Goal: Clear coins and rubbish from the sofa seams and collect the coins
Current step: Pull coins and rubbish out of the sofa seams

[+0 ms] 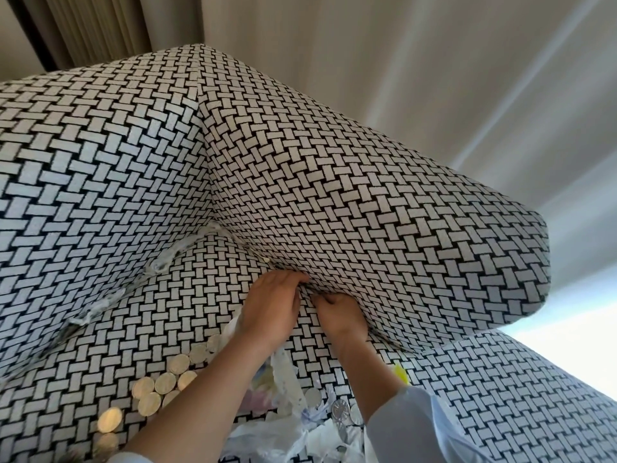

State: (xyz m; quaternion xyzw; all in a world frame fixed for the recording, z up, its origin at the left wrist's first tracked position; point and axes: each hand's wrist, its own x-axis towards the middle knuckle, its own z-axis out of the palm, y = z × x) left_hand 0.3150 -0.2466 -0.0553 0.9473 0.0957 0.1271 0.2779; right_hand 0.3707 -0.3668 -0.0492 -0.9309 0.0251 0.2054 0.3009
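A black-and-white woven-pattern sofa fills the view, seen into its corner. My left hand lies at the seam between seat and armrest, fingertips pushed against the fold. My right hand sits beside it with fingers curled into the same seam; what they pinch is hidden. Several gold and silver coins lie in a row on the seat at lower left. More silver coins lie among torn white paper scraps between my forearms. A small pale bit shows in the armrest seam.
White paper shreds stick out along the seat-to-backrest seam at left. A yellow scrap lies by my right wrist. Pale curtains hang behind the sofa.
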